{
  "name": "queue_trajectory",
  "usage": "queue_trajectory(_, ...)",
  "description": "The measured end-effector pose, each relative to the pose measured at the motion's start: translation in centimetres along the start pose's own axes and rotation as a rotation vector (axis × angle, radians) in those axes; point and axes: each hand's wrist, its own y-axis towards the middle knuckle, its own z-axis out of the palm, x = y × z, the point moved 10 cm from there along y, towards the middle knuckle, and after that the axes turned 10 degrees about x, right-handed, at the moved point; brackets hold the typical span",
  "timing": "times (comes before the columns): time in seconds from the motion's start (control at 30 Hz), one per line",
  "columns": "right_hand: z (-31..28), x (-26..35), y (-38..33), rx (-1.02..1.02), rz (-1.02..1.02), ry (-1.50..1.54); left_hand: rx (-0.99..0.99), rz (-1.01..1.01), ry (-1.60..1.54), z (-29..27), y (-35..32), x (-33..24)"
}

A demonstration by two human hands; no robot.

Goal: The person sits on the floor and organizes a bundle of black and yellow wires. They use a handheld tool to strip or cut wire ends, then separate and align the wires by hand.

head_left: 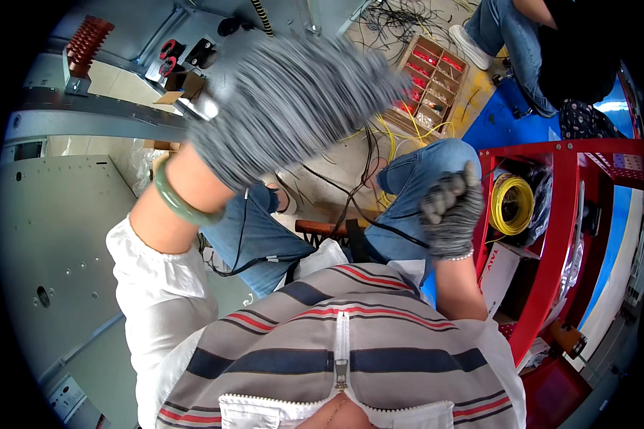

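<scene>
Firstly, at far left, well apart from your left fingers, stands a grey metal panel [71, 236] pierced with holes. Beyond it, also to the left of those fingers, is a ribbed red-brown insulator [88, 44]. A green bangle [182, 196] sits on your left wrist, behind the fingers. Your left hand [300, 104], in a grey striped knitted glove, is raised close to the camera and blurred; its fingers point rightward, and whether they are open or gripping cannot be told. Below them, the black cable [393, 229] runs across between your knees to your right hand. Just past the left fingertips, in view, shows a wooden compartment box [457, 95] holding small red parts. Your right hand [452, 214], gloved alike, has its fingers curled closed on the black cable near your knee. Above those fingers, a co-worker's jeans [506, 36] show. Right of them, a yellow cable coil [511, 228] sits inside a red metal rack [564, 179].
</scene>
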Motion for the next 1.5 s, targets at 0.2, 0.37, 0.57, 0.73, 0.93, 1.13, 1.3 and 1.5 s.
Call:
queue_trajectory(0.2,-1.9,-6.0,-1.8,-0.641,0.289,-0.120,0.312,0.185,-0.288,4.5,1.4,-10.2)
queue_trajectory(0.37,-3.5,-3.4,-2.6,-0.354,0.349,-0.129,0.253,-0.023,-0.960,6.1,-1.2,-7.5)
queue_trajectory(0.57,-5.2,0.5,-4.2,-0.569,0.294,-0.331,0.508,-0.738,-0.271,19.6,-11.4,2.6)
queue_trajectory(0.73,-5.0,1.9,-4.0,-0.587,0.220,-0.629,0.666,-1.035,-1.368,28.4,-16.3,0.5)
queue_trajectory(0.93,-7.6,-5.9,-3.8,-0.429,0.608,-0.693,0.276,-1.048,-2.144,24.7,-12.9,1.3)
queue_trajectory(1.13,-10.1,-13.7,-0.8,-0.542,0.656,-0.620,0.480,-0.925,-2.036,22.8,-10.8,-3.5)
queue_trajectory(1.3,-13.5,-14.7,1.6,-0.537,0.597,-0.571,0.545,-0.847,-1.275,27.0,-13.5,-2.9)
queue_trajectory(1.5,-8.5,-12.0,4.2,-0.409,0.413,-0.549,0.334,-0.690,-1.813,26.9,-11.5,-7.5)
